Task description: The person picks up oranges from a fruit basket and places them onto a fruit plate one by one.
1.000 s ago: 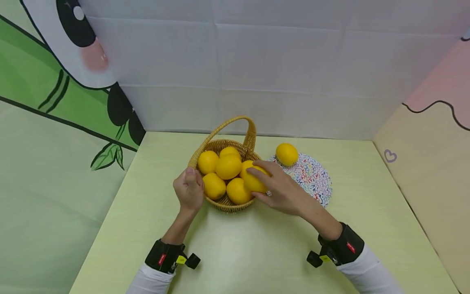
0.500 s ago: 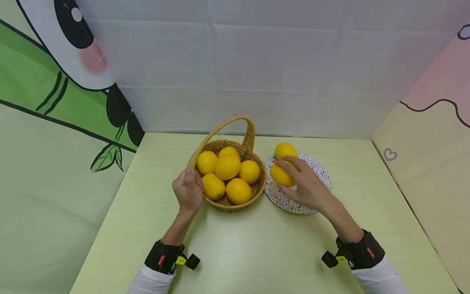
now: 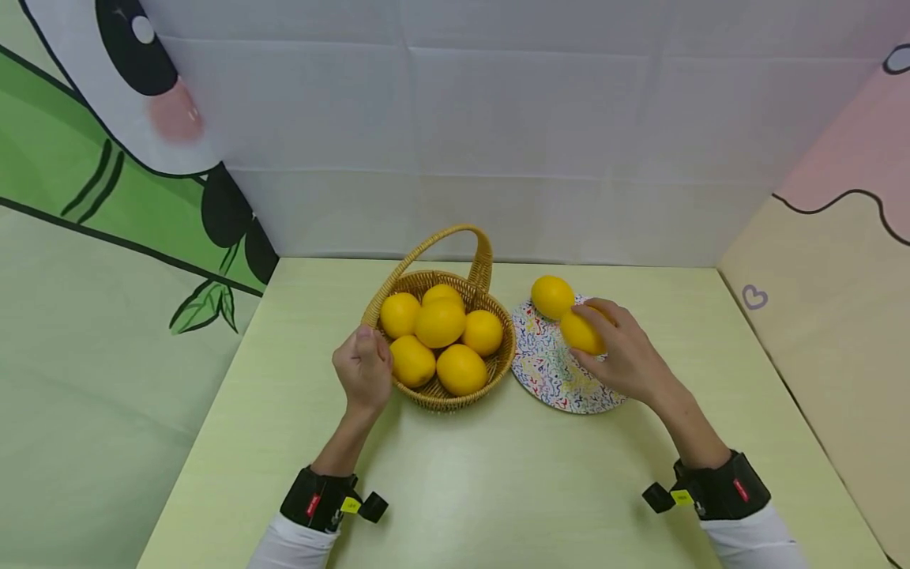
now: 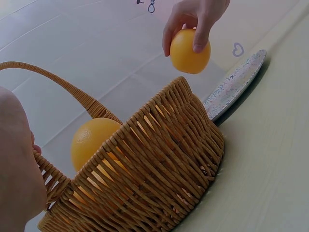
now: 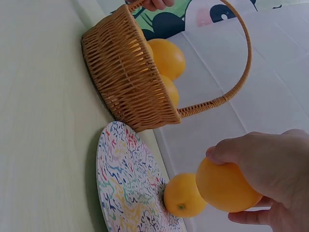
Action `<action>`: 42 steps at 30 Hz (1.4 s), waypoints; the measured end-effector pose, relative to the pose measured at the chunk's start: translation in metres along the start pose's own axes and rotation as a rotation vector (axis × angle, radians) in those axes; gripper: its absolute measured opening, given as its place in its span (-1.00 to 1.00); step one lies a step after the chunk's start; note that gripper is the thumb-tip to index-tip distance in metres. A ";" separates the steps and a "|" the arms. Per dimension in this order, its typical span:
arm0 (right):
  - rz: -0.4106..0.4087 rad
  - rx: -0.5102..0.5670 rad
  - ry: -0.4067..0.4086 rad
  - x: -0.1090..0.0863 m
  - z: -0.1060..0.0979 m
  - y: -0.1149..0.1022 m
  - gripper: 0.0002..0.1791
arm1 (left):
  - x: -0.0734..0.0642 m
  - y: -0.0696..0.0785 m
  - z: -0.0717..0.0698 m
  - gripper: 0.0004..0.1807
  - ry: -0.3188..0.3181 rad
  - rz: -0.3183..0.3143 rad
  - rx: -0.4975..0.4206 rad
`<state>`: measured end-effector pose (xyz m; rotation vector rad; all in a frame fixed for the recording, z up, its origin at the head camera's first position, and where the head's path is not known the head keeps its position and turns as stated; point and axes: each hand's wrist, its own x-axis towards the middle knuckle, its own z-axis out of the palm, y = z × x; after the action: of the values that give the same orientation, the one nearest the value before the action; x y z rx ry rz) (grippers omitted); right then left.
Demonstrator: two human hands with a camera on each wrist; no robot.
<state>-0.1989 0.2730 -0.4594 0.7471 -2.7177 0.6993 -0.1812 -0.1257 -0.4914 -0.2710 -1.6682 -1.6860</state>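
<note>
My left hand [image 3: 364,370] grips the near left end of the handle of a wicker basket [image 3: 444,404], which stands upright on the table. Several oranges [image 3: 440,322] fill the basket. Between thumb and fingers my right hand [image 3: 626,352] holds another orange [image 3: 582,332] above a round plate [image 3: 562,387] with a colourful squiggle pattern. In the right wrist view, the held orange [image 5: 226,186] is clear of the plate's surface. One more orange [image 5: 184,195] rests on the plate, toward its far left edge in the head view.
The pale table [image 3: 462,490] meets a light cloth wall [image 3: 498,158] just behind the basket. A printed panel [image 3: 107,276] borders it on the left, a beige and pink one [image 3: 817,292] on the right. Basket and plate stand side by side.
My right hand has carried an orange from the basket rightward over the plate. The left hand keeps its grip on the handle, and the basket has stayed in place.
</note>
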 end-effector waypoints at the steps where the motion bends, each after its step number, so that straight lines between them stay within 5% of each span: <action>1: 0.012 0.003 -0.005 0.000 0.000 0.003 -0.24 | 0.000 0.000 0.000 -0.31 0.001 0.001 0.001; 25: 0.128 0.000 0.024 0.024 -0.004 0.062 -0.27 | -0.001 -0.004 -0.001 -0.34 0.003 -0.009 -0.001; 42: 0.250 0.050 -0.070 0.041 0.016 0.082 -0.23 | 0.000 0.001 0.001 -0.36 0.008 -0.023 0.015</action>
<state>-0.2792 0.3095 -0.4908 0.4529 -2.8986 0.8106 -0.1802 -0.1249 -0.4905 -0.2390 -1.6836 -1.6886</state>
